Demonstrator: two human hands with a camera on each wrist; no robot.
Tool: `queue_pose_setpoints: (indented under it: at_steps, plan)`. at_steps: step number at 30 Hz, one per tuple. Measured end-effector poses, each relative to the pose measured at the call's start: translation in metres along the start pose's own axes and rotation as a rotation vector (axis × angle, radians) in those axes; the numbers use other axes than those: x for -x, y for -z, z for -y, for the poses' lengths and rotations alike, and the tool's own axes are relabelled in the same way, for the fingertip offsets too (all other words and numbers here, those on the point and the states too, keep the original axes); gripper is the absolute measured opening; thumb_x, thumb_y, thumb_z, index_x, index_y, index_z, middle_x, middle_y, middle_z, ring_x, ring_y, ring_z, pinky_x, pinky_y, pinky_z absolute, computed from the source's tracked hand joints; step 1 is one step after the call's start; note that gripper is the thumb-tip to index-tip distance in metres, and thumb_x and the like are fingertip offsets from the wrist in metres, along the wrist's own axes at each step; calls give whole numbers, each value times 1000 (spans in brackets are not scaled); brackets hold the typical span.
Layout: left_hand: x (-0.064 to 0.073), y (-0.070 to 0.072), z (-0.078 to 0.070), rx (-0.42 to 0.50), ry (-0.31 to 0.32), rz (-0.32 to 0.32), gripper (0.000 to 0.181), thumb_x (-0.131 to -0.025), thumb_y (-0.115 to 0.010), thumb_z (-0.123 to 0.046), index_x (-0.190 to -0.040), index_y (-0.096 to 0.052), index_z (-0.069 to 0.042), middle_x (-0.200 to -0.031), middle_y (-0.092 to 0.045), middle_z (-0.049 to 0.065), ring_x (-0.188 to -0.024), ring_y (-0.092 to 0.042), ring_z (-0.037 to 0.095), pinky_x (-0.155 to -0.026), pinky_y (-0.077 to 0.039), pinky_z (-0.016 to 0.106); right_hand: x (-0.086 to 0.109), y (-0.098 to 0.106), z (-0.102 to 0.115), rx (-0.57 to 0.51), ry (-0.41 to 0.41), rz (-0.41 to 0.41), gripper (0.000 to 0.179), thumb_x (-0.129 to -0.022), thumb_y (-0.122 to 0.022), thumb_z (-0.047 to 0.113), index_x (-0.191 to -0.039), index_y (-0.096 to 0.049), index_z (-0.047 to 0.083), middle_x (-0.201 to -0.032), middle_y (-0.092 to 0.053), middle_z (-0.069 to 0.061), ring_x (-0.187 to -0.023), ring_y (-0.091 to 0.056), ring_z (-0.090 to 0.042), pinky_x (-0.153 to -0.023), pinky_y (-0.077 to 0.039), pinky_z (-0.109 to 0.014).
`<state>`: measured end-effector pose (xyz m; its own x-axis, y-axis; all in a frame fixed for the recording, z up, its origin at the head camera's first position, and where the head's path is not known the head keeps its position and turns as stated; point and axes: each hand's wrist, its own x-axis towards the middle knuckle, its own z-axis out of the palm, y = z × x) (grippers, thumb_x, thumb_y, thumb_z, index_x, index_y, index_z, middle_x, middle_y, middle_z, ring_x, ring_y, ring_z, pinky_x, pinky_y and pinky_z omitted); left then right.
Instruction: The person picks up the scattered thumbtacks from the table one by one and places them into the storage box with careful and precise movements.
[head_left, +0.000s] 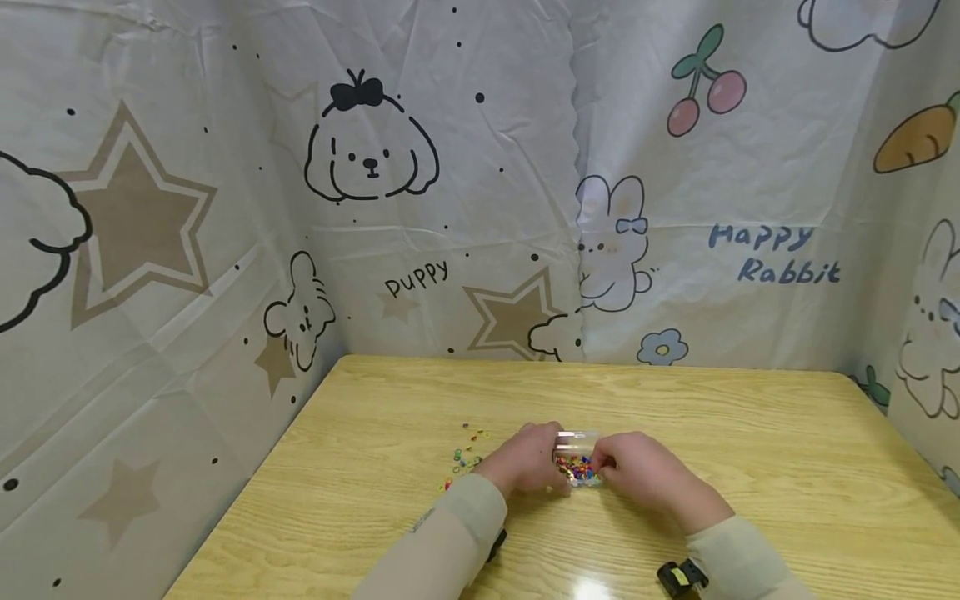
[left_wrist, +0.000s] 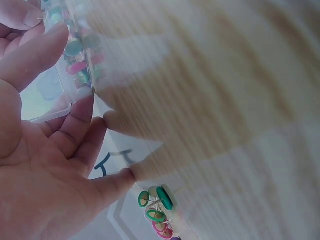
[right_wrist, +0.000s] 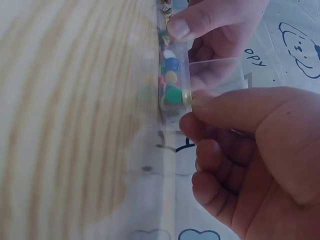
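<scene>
A clear plastic box (head_left: 578,482) of colorful thumbtacks (head_left: 576,468) sits on the table, its transparent lid (head_left: 576,442) raised at the back. My left hand (head_left: 531,458) holds the box by its left side, thumb at the front and fingers reaching behind, as the left wrist view shows. At the box's right end is my right hand (head_left: 637,468). Its thumb and index finger pinch a gold-colored thumbtack (right_wrist: 187,96) right at the box's rim. The right hand's other fingers are curled loosely.
Several loose thumbtacks (head_left: 458,456) lie scattered on the wooden table (head_left: 360,467) left of my left hand; green and pink ones (left_wrist: 156,215) show close by in the left wrist view. A printed cloth (head_left: 480,192) hangs behind the table and along its sides.
</scene>
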<state>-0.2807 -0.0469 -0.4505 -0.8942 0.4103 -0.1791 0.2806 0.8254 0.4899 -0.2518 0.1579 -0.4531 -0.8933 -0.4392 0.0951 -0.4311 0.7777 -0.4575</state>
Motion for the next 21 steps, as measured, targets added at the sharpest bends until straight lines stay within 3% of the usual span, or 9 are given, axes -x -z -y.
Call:
queue_pose_setpoints:
  at_steps: [6, 11, 18, 21]
  plan:
    - [-1, 0, -1, -7, 1, -3, 63, -71, -95, -28, -121, -60, -12, -99, -58, -4, -90, -51, 11, -82, -48, 31, 4, 10, -6, 6, -20, 13, 21, -91, -67, 4, -81, -68, 23, -79, -60, 14, -73, -53, -8, -72, -49, -35]
    - [0, 0, -1, -13, 1, 1, 62, -71, -95, -29, -120, -60, -13, -99, -59, -5, -91, -52, 11, -84, -49, 32, 13, 28, -19, 5, -93, 32, 16, -92, -65, 6, -86, -69, 20, -82, -61, 11, -75, -53, -11, -72, -47, -37]
    - [1, 0, -1, -26, -3, -2, 64, -71, -94, -30, -123, -60, -13, -101, -59, -4, -92, -53, 11, -84, -49, 32, 32, 51, -41, -62, -195, 148, 12, -87, -65, 1, -87, -65, 12, -82, -59, 1, -68, -51, -18, -64, -43, -37]
    - [1, 0, -1, -19, -4, -2, 64, -71, -95, -30, -122, -60, -13, -101, -58, -4, -91, -52, 12, -83, -49, 32, 38, 57, -48, -37, -220, 169, 13, -83, -64, -1, -84, -62, 12, -79, -57, 0, -67, -50, -18, -64, -42, -37]
